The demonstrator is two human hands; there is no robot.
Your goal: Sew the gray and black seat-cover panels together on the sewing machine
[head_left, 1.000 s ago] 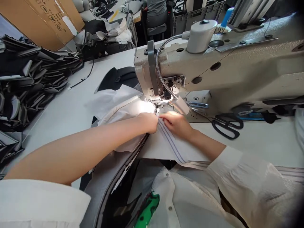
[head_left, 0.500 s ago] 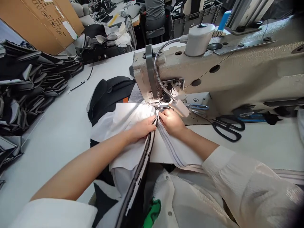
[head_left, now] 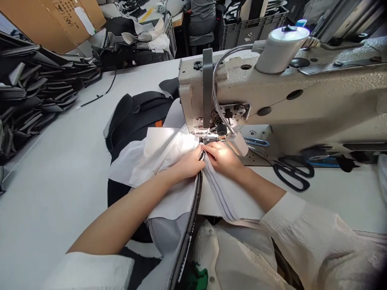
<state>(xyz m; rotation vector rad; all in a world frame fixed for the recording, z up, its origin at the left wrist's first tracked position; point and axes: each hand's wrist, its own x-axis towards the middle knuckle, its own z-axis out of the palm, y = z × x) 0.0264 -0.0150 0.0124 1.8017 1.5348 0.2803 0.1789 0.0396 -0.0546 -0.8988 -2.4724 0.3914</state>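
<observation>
My left hand (head_left: 191, 164) is closed on the edge of a layered fabric piece, just in front of the sewing machine's (head_left: 222, 127) lit presser foot. A dark edge strip (head_left: 193, 209) runs from under its fingers down toward my lap. White fabric (head_left: 165, 151) lies beneath and left of this hand, over a black and grey padded piece (head_left: 142, 110). Beside it, my right hand (head_left: 223, 158) pinches a white tape with two bluish lines (head_left: 218, 189), which looks like zipper tape and trails to the lower right. Both hands' fingertips nearly meet; the needle point is lost in glare.
Black-handled scissors (head_left: 292, 173) and blue-handled thread snips (head_left: 256, 141) lie by the machine bed. Stacked dark fabric pieces (head_left: 36, 84) rise at the left, before a cardboard box (head_left: 57, 24). A person (head_left: 202, 20) sits at the back near a grey crate (head_left: 254, 30).
The view has shifted a little, moving the machine rightward in the picture. Both hands keep their grip near the presser foot. The dark edge strip has swung more upright in the picture.
</observation>
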